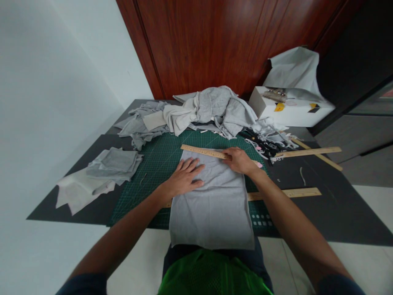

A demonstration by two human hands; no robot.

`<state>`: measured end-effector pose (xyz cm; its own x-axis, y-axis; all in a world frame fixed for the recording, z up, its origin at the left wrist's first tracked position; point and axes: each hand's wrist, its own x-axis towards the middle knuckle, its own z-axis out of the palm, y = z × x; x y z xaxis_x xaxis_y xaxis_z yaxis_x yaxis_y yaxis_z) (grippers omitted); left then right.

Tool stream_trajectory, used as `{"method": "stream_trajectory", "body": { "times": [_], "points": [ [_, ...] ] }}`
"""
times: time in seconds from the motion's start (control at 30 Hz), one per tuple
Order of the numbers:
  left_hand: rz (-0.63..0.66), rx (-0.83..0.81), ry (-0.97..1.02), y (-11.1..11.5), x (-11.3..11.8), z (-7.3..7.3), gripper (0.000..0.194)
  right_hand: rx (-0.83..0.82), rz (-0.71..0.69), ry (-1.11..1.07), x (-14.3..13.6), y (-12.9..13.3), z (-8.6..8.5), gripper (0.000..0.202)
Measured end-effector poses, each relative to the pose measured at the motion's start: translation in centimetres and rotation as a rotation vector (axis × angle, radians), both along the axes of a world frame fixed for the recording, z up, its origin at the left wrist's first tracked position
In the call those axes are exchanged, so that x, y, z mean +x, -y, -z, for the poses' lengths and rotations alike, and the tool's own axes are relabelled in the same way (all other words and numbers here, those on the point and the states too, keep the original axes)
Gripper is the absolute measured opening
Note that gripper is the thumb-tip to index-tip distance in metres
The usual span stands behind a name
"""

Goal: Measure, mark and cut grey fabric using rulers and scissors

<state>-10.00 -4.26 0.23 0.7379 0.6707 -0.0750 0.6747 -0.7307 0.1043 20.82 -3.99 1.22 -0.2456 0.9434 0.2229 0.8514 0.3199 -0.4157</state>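
Note:
A grey piece of cloth (211,217) lies over a green cutting mat (156,159), its near end hanging past the table's front edge. Flat on the left part of the cloth rests my left hand (184,177), fingers spread. My right hand (238,159) grips the right end of a wooden ruler (202,151), which lies across the cloth's far edge. A second wooden ruler (302,192) runs under the cloth and shows on both sides of it.
Crumpled grey fabric (224,108) is heaped along the back. Folded cloth pieces (115,164) lie at left. At right are crossed wooden sticks (316,151), cord scraps and a white box (288,110). A red-brown wooden panel (208,49) stands behind the dark table (346,209).

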Motion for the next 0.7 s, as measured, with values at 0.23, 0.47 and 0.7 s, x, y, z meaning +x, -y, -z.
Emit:
{"method": "stream_trajectory", "body": {
  "times": [0.23,0.47,0.7],
  "points": [
    [-0.091,0.094,0.001,0.5,1.5,-1.8,0.059,-0.041,0.029,0.054,1.2,-1.0,1.2,0.028],
    [-0.274,0.169,0.038,-1.9,4.0,-3.4,0.032,-0.048,0.103,0.11,1.0,-0.5,1.1,0.024],
    [-0.339,0.27,0.05,-2.2,3.6,-1.1,0.036,0.037,0.181,0.138,-1.2,0.9,0.8,0.032]
  ]
}}
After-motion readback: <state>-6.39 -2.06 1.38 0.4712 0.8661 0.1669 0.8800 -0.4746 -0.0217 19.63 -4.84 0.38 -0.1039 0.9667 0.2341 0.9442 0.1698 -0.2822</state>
